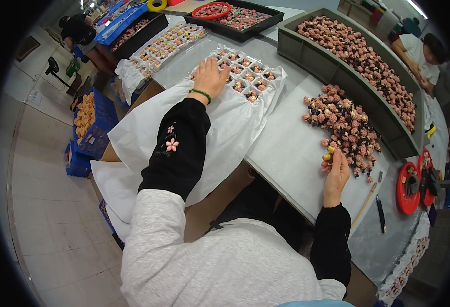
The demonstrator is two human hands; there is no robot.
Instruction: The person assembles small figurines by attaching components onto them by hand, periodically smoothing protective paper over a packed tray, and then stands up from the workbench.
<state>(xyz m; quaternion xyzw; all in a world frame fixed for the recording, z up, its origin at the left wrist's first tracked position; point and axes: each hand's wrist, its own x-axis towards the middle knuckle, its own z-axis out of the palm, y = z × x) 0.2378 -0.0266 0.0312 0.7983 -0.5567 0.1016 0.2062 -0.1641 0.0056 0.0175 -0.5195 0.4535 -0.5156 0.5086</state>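
Observation:
My left hand lies stretched out over a white tray with compartments, its fingers slightly apart. Small pink-and-dark figurines sit in the tray's cells, and white sheeting spreads beneath it toward me. At the near edge of a loose heap of pink-headed figurines is my right hand. Its fingers are curled together, with yellow coverings on two of them. Whatever lies between those fingertips is too small to make out.
Behind the heap stands a long grey-green bin full of figurines. A black tray and another filled compartment tray are farther back. A black pen-like tool and red dishes lie right. A person sits beyond the bin.

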